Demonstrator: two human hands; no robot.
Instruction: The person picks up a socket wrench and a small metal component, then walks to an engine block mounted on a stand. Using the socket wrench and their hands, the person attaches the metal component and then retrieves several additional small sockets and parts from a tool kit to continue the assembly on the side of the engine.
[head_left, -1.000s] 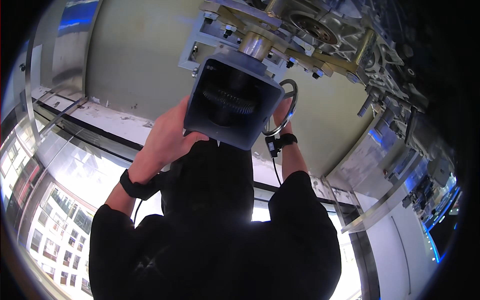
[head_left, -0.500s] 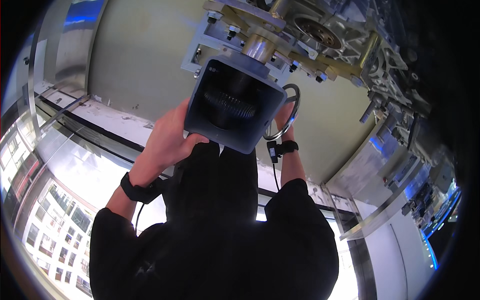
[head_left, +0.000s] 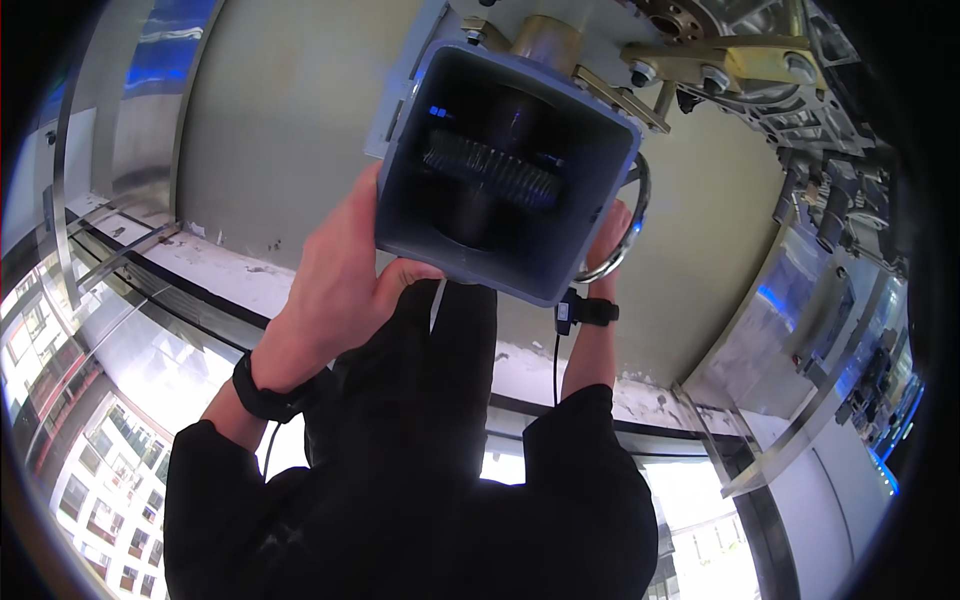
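While the left hand (head_left: 335, 270) clasps the housing (head_left: 530, 268) at near left, keep clear of the gear (head_left: 490, 172). The right hand (head_left: 608, 238) is at the handwheel (head_left: 645, 188), grip indiscernible.

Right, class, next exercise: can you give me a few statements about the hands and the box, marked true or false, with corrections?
1. The left hand touches the grey box. True.
2. The right hand is at the handwheel. True.
3. The handwheel is left of the box. False: it is on the right.
4. A toothed gear shows inside the box. True.
5. A lid covers the box's near side. False: that side is open.
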